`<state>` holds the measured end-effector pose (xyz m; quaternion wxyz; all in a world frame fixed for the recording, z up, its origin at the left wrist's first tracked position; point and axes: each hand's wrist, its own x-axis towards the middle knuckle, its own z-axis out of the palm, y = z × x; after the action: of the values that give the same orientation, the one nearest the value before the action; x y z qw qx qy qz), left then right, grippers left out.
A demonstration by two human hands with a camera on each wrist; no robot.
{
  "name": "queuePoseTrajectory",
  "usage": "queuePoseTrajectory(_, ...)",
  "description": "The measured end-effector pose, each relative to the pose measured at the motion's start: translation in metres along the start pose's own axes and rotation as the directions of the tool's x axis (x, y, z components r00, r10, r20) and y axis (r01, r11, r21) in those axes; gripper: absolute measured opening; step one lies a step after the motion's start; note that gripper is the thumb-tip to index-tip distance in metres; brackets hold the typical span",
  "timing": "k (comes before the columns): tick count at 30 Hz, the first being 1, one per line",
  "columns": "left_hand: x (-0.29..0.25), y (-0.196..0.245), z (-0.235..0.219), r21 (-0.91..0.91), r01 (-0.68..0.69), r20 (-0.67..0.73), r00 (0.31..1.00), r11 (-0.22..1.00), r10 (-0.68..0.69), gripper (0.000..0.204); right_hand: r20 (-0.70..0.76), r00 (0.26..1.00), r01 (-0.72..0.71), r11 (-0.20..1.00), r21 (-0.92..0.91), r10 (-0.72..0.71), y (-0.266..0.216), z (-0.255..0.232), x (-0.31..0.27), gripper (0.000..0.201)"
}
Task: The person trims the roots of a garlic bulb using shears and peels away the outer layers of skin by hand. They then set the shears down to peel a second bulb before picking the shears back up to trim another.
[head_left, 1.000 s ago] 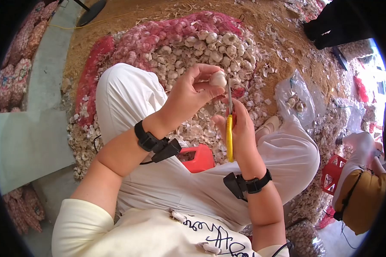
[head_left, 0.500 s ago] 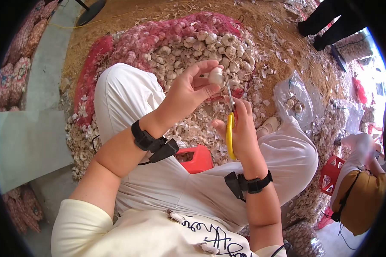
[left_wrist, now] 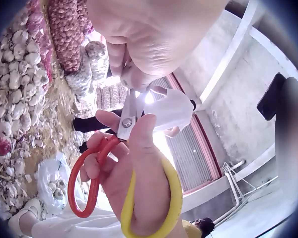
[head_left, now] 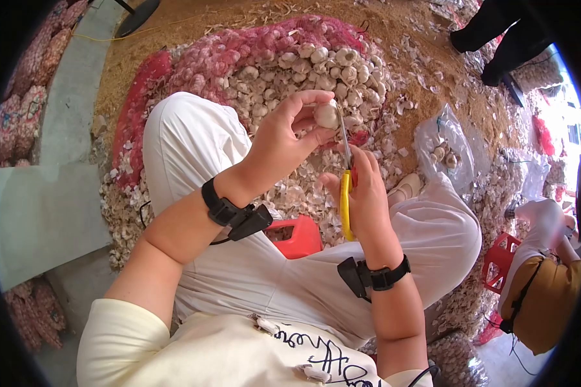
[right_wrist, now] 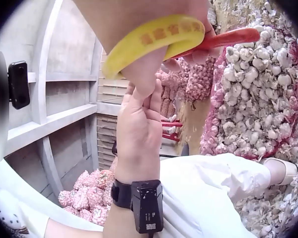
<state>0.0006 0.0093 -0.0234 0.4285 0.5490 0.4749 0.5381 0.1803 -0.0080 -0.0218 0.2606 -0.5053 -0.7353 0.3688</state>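
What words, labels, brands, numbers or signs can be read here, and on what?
"here", apparently: dark script on the shirt; the rest is unclear or cut off.
Yellow scissor handle: red characters, too blurred to read surely.
Black wrist device: white print, too small to read.

Dark script (head_left: 299, 340) on the cream shirt (head_left: 203, 351) includes "here"; orange characters (right_wrist: 172, 32) on the yellow scissor handle (right_wrist: 135, 43) are unclear.

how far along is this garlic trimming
Some looks done: papery scraps lie all around. In hand: the left hand holds a garlic bulb, the right hand scissors, blades beside it. Probably left: many loose bulbs heaped by the pink mesh, though I can't tell which are already trimmed.
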Motion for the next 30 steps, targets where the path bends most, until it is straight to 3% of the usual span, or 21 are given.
queuePoseTrajectory(1, 0.000, 0.000, 0.001, 0.000, 0.001, 0.000, 1.000, 1.000, -0.001, 0.040, -0.005, 1.000, 0.013, 1.000, -0.003, -0.013, -0.001, -0.001, 0.000, 0.067)
queuePoseTrajectory(3, 0.002, 0.000, 0.002, 0.143, -0.154, -0.002, 0.988, 0.978, 0.156, 0.042, -0.008, 1.000, 0.026, 1.000, -0.005, -0.026, -0.002, -0.002, -0.001, 0.067)
queuePoseTrajectory(10, 0.002, -0.003, -0.001, 0.261, -0.270, 0.084, 0.963, 0.927, 0.257, 0.046, 0.021, 0.997, -0.067, 0.997, -0.035, 0.068, -0.005, -0.007, 0.000, 0.060)
queuePoseTrajectory(16, -0.001, -0.002, 0.002, 0.122, -0.069, 0.044, 0.997, 0.990, 0.064, 0.043, 0.064, 0.979, -0.201, 0.967, 0.156, 0.193, -0.004, 0.002, 0.000, 0.051)
queuePoseTrajectory(17, 0.000, -0.001, 0.003, 0.000, -0.002, 0.024, 1.000, 1.000, 0.002, 0.043, 0.072, 0.975, -0.220, 0.955, 0.198, 0.209, -0.003, 0.002, 0.001, 0.050)
queuePoseTrajectory(18, 0.001, 0.001, 0.003, -0.123, 0.063, 0.011, 0.998, 0.990, -0.063, 0.043, 0.072, 0.975, -0.219, 0.955, 0.198, 0.209, 0.000, 0.003, 0.001, 0.050)
queuePoseTrajectory(21, 0.002, 0.010, 0.002, -0.159, 0.135, 0.008, 0.991, 0.978, -0.136, 0.046, 0.036, 0.995, -0.098, 0.974, 0.203, 0.093, 0.011, 0.002, 0.003, 0.052)
queuePoseTrajectory(23, 0.002, 0.007, 0.000, -0.174, 0.133, 0.011, 0.991, 0.976, -0.133, 0.047, -0.065, 0.993, 0.103, 0.988, 0.114, -0.096, 0.010, -0.001, 0.003, 0.059)
queuePoseTrajectory(26, 0.004, 0.000, -0.002, -0.148, 0.073, 0.009, 0.997, 0.986, -0.072, 0.049, -0.070, 0.983, 0.170, 0.985, 0.011, -0.169, 0.019, 0.003, 0.003, 0.065)
queuePoseTrajectory(27, 0.005, 0.001, -0.002, -0.108, 0.017, 0.012, 1.000, 0.994, -0.015, 0.050, -0.071, 0.983, 0.170, 0.985, 0.012, -0.169, 0.016, 0.003, 0.002, 0.065)
queuePoseTrajectory(30, 0.001, 0.008, -0.001, 0.040, 0.061, -0.002, 0.998, 0.997, -0.061, 0.049, -0.013, 0.997, 0.072, 0.997, -0.014, -0.072, 0.005, 0.001, 0.001, 0.067)
